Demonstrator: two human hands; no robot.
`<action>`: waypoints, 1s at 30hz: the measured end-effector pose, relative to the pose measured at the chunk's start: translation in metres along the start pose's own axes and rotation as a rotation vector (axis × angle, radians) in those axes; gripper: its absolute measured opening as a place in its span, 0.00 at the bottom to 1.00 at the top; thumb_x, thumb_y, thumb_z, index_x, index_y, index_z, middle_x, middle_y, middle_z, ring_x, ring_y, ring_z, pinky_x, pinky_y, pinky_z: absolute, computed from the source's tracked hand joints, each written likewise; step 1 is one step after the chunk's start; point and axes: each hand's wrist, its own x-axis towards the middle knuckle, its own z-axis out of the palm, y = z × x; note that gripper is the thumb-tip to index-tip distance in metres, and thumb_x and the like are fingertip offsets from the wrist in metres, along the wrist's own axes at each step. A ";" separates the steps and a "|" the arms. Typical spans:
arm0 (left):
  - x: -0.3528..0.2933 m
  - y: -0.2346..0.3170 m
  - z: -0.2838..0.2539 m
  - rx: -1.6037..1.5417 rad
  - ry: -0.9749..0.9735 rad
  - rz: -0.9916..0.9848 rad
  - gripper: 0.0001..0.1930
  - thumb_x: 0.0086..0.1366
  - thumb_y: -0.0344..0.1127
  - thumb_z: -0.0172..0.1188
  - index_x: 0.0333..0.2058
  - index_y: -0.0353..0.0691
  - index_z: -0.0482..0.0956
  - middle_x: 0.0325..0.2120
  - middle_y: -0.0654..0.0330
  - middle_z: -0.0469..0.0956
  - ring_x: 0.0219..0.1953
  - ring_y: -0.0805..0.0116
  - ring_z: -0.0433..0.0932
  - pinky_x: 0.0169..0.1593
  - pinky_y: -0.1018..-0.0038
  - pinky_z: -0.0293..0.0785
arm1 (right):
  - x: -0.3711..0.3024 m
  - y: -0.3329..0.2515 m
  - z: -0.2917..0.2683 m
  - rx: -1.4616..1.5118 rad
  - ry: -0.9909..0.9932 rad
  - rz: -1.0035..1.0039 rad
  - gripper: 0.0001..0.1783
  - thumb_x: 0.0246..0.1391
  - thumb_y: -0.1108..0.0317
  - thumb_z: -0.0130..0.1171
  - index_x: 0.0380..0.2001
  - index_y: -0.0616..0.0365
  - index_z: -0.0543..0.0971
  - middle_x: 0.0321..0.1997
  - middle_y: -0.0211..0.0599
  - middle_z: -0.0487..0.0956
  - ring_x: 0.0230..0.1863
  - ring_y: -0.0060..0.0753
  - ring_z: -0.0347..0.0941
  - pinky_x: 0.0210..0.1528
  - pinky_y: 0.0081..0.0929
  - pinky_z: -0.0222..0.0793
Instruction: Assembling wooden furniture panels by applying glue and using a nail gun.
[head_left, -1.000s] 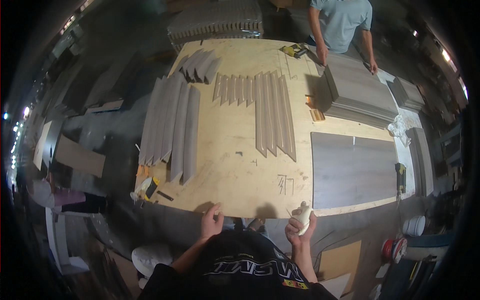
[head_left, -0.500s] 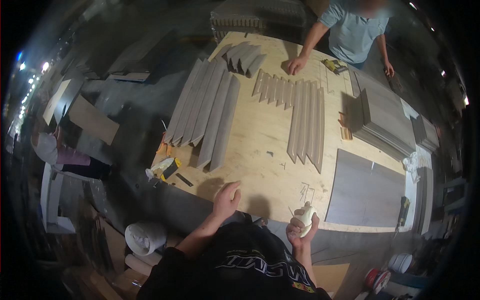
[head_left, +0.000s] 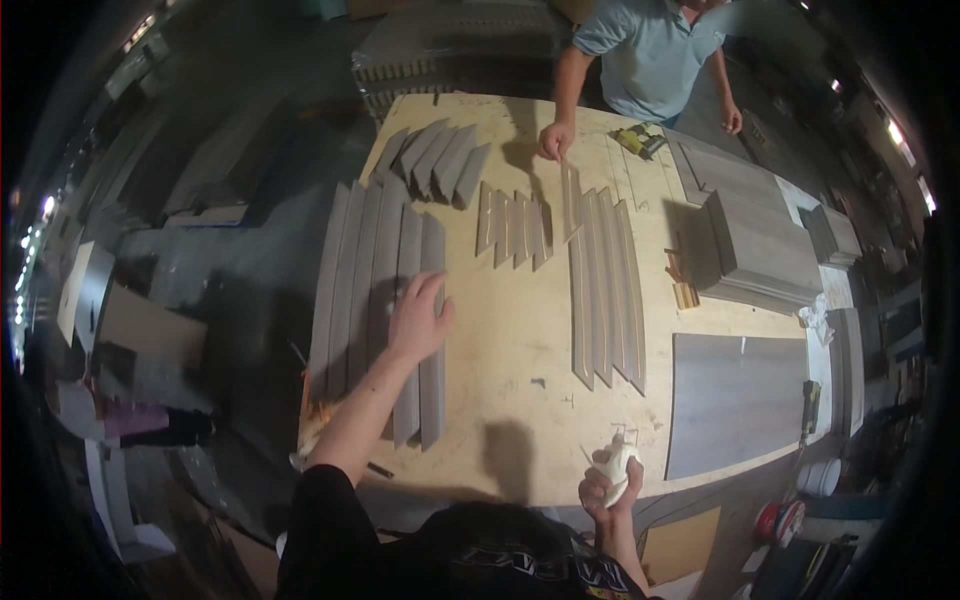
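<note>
My left hand (head_left: 418, 318) reaches out over a row of long grey strips (head_left: 380, 290) lying side by side on the left of the plywood table (head_left: 510, 360), fingers spread and touching them. At the table's near edge my right hand (head_left: 608, 480) grips a white glue bottle (head_left: 618, 464). More long grey strips (head_left: 605, 285) lie in the middle, with shorter ones (head_left: 512, 227) and a fanned group (head_left: 435, 160) further back.
A person in a light blue shirt (head_left: 655, 55) stands at the far side, one hand (head_left: 555, 140) on the table. Stacked grey panels (head_left: 755, 240) and a flat grey board (head_left: 740, 400) lie on the right. Boards and clutter cover the floor on the left.
My left hand has moved from the table's near edge out onto the left row of strips. The view has shifted closer over the table. The right hand still holds the bottle.
</note>
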 end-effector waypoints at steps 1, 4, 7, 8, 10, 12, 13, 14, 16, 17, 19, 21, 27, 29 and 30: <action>0.030 -0.008 0.005 -0.006 -0.011 0.010 0.24 0.67 0.39 0.59 0.60 0.41 0.73 0.59 0.52 0.72 0.61 0.48 0.71 0.62 0.57 0.71 | 0.003 0.002 -0.003 0.010 0.045 -0.021 0.27 0.61 0.51 0.60 0.62 0.41 0.73 0.44 0.35 0.80 0.22 0.28 0.67 0.24 0.28 0.67; 0.123 -0.037 0.029 0.113 -0.076 -0.005 0.25 0.67 0.40 0.58 0.62 0.41 0.71 0.64 0.53 0.67 0.64 0.48 0.68 0.64 0.56 0.69 | 0.012 0.012 -0.001 -0.042 0.081 -0.087 0.26 0.61 0.48 0.58 0.60 0.41 0.74 0.42 0.31 0.78 0.22 0.26 0.68 0.21 0.27 0.66; 0.209 -0.050 0.040 0.239 -0.108 -0.004 0.27 0.68 0.42 0.57 0.63 0.41 0.69 0.65 0.53 0.65 0.66 0.49 0.66 0.64 0.54 0.69 | 0.014 0.023 0.004 0.001 0.114 -0.154 0.26 0.62 0.46 0.57 0.59 0.41 0.74 0.39 0.28 0.76 0.22 0.24 0.69 0.19 0.26 0.65; 0.236 -0.057 0.050 0.338 -0.115 -0.049 0.27 0.68 0.42 0.57 0.63 0.41 0.68 0.64 0.53 0.65 0.66 0.50 0.66 0.64 0.53 0.69 | 0.019 0.025 0.009 -0.001 0.106 -0.178 0.26 0.62 0.46 0.57 0.59 0.41 0.74 0.41 0.28 0.76 0.23 0.25 0.69 0.20 0.27 0.67; 0.282 -0.067 0.070 0.491 -0.125 -0.074 0.28 0.67 0.44 0.57 0.63 0.41 0.67 0.61 0.53 0.67 0.66 0.52 0.65 0.63 0.51 0.68 | 0.026 0.030 0.011 0.038 0.091 -0.208 0.25 0.62 0.48 0.57 0.60 0.41 0.74 0.46 0.31 0.78 0.24 0.28 0.71 0.27 0.31 0.72; 0.319 -0.081 0.094 0.579 -0.135 -0.100 0.28 0.67 0.44 0.58 0.63 0.40 0.68 0.61 0.52 0.67 0.65 0.52 0.65 0.63 0.53 0.69 | 0.040 0.031 0.009 0.062 0.107 -0.235 0.25 0.62 0.48 0.58 0.60 0.40 0.74 0.47 0.31 0.78 0.24 0.28 0.71 0.27 0.31 0.72; 0.333 -0.088 0.112 0.669 -0.144 -0.137 0.29 0.67 0.45 0.59 0.63 0.40 0.68 0.61 0.52 0.67 0.64 0.52 0.66 0.62 0.54 0.69 | 0.044 0.033 0.008 0.080 0.128 -0.251 0.25 0.61 0.49 0.58 0.60 0.39 0.74 0.48 0.31 0.78 0.25 0.28 0.71 0.28 0.32 0.73; 0.343 -0.094 0.125 0.778 -0.129 -0.126 0.30 0.66 0.47 0.61 0.63 0.40 0.68 0.60 0.52 0.68 0.63 0.52 0.67 0.61 0.54 0.70 | 0.044 0.031 -0.003 0.024 0.128 -0.222 0.25 0.60 0.49 0.60 0.59 0.38 0.73 0.45 0.32 0.78 0.25 0.28 0.71 0.26 0.32 0.71; 0.351 -0.103 0.136 0.888 -0.098 -0.119 0.32 0.64 0.49 0.63 0.62 0.39 0.68 0.59 0.52 0.68 0.61 0.52 0.68 0.58 0.56 0.72 | 0.052 0.036 0.011 -0.003 0.188 -0.246 0.25 0.59 0.49 0.60 0.59 0.38 0.73 0.44 0.33 0.78 0.24 0.28 0.71 0.25 0.32 0.69; 0.355 -0.104 0.136 0.886 -0.075 -0.127 0.33 0.63 0.51 0.64 0.62 0.39 0.69 0.58 0.52 0.69 0.60 0.52 0.69 0.57 0.56 0.74 | 0.056 0.039 0.020 -0.039 0.221 -0.230 0.26 0.59 0.49 0.61 0.59 0.38 0.72 0.43 0.33 0.77 0.24 0.28 0.70 0.24 0.32 0.67; 0.365 -0.136 0.144 0.903 0.001 -0.123 0.32 0.63 0.48 0.66 0.60 0.36 0.69 0.56 0.50 0.69 0.59 0.51 0.71 0.56 0.59 0.76 | 0.064 0.042 0.025 -0.101 0.298 -0.219 0.26 0.57 0.52 0.62 0.58 0.41 0.71 0.41 0.36 0.76 0.22 0.29 0.68 0.24 0.31 0.66; 0.363 -0.112 0.143 0.869 -0.046 -0.113 0.30 0.63 0.43 0.65 0.60 0.34 0.69 0.56 0.49 0.69 0.58 0.50 0.71 0.56 0.59 0.76 | 0.069 0.044 0.028 -0.096 0.326 -0.215 0.26 0.57 0.53 0.63 0.58 0.41 0.71 0.41 0.38 0.76 0.22 0.28 0.67 0.24 0.31 0.66; 0.360 -0.101 0.144 0.821 -0.066 -0.143 0.25 0.65 0.31 0.61 0.59 0.32 0.68 0.56 0.46 0.68 0.57 0.47 0.71 0.56 0.60 0.77 | 0.072 0.047 0.030 -0.070 0.300 -0.198 0.31 0.53 0.57 0.65 0.60 0.44 0.72 0.40 0.45 0.78 0.23 0.31 0.67 0.24 0.31 0.62; 0.357 -0.106 0.147 0.818 -0.038 -0.153 0.24 0.66 0.30 0.60 0.59 0.32 0.68 0.56 0.46 0.68 0.58 0.46 0.71 0.56 0.60 0.77 | 0.072 0.048 0.028 -0.085 0.300 -0.205 0.31 0.53 0.57 0.65 0.60 0.44 0.72 0.40 0.44 0.78 0.22 0.31 0.67 0.24 0.31 0.62; 0.357 -0.107 0.148 0.816 -0.039 -0.160 0.24 0.67 0.30 0.59 0.60 0.32 0.66 0.56 0.44 0.68 0.57 0.45 0.71 0.55 0.60 0.78 | 0.072 0.048 0.028 -0.101 0.303 -0.210 0.31 0.53 0.57 0.66 0.60 0.45 0.71 0.40 0.44 0.78 0.22 0.30 0.67 0.24 0.31 0.62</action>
